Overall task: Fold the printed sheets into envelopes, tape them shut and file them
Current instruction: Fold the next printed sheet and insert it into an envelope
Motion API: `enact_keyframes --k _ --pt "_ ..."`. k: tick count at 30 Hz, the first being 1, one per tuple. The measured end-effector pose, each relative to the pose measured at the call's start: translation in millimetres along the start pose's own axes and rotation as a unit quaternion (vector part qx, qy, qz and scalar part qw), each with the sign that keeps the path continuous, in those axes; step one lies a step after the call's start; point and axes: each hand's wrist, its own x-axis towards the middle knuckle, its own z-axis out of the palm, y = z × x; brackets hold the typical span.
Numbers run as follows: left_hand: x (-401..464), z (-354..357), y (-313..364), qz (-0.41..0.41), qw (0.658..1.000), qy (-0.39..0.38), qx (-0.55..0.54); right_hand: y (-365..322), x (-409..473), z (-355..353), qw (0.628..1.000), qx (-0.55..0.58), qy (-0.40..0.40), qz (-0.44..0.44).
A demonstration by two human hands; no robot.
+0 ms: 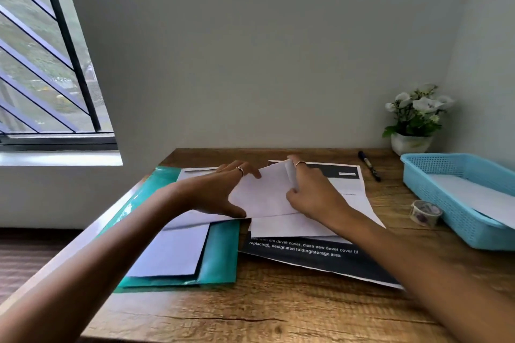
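left hand (220, 192) flat on white sheet (264, 198), fingers straight, right hand (309, 195) pinching its folded edge (flap lifted), on bench (250, 312)

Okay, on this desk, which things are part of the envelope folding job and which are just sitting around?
In the job:
- white sheet, being folded by the left hand and right hand
- printed sheets
- tape roll
- blue basket with paper in it
- teal folder

Just lying about:
- pen
- flower pot
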Motion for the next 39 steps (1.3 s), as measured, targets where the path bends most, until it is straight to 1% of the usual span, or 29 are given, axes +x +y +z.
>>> enact_keyframes --k 3,7,11,16,19,23,25,28,30,31,32,34,35,37,39 --pt "4.9 4.6 0.8 -0.011 1.000 -0.010 -0.019 -1.2 1.4 1.6 1.000 -0.008 -0.004 0.017" --pt "19.6 14.9 8.2 -0.027 0.998 0.043 -0.024 -0.3 3.4 3.9 0.999 0.005 -0.005 0.036" --pt "37.2 38.1 20.8 -0.012 0.996 0.057 -0.075 0.1 1.5 5.2 0.998 -0.056 -0.012 0.014" --pt "46.6 70.4 18.7 -0.022 0.995 0.069 -0.066 2.5 1.9 7.7 0.985 -0.166 -0.048 0.004" --pt "43.8 75.9 16.8 -0.022 0.994 0.077 -0.069 4.1 0.9 10.1 0.979 -0.199 -0.049 -0.009" --pt "42.6 73.9 18.4 -0.033 0.995 0.062 -0.070 10.3 3.1 10.6 0.974 -0.224 -0.039 -0.014" --pt "42.2 73.0 18.0 -0.037 0.996 0.054 -0.066 15.1 5.0 7.9 0.983 -0.178 -0.045 0.001" --pt "41.3 71.2 17.2 -0.043 0.996 0.045 -0.057 25.1 9.9 0.1 0.997 -0.031 -0.056 0.048" --pt "41.5 68.2 16.9 -0.045 0.995 0.061 -0.060 32.0 12.5 -9.7 0.992 0.079 -0.050 0.085" --pt "41.6 66.3 16.5 -0.045 0.995 0.072 -0.061 34.9 12.8 -15.5 0.980 0.155 -0.053 0.113" --pt "41.1 64.0 16.2 -0.044 0.994 0.083 -0.061 36.1 11.9 -21.7 0.957 0.242 -0.062 0.145" --pt "39.6 60.1 15.9 -0.038 0.993 0.094 -0.062 37.3 10.5 -31.2 0.893 0.400 -0.084 0.191" --pt "38.2 58.4 16.4 -0.034 0.993 0.095 -0.063 37.6 10.0 -34.3 0.864 0.452 -0.092 0.202" --pt "36.4 56.1 18.8 -0.022 0.993 0.097 -0.064 38.8 9.0 -37.2 0.824 0.514 -0.107 0.214" --pt "36.5 55.3 20.4 -0.012 0.992 0.109 -0.064 39.3 8.4 -36.6 0.801 0.543 -0.126 0.219"
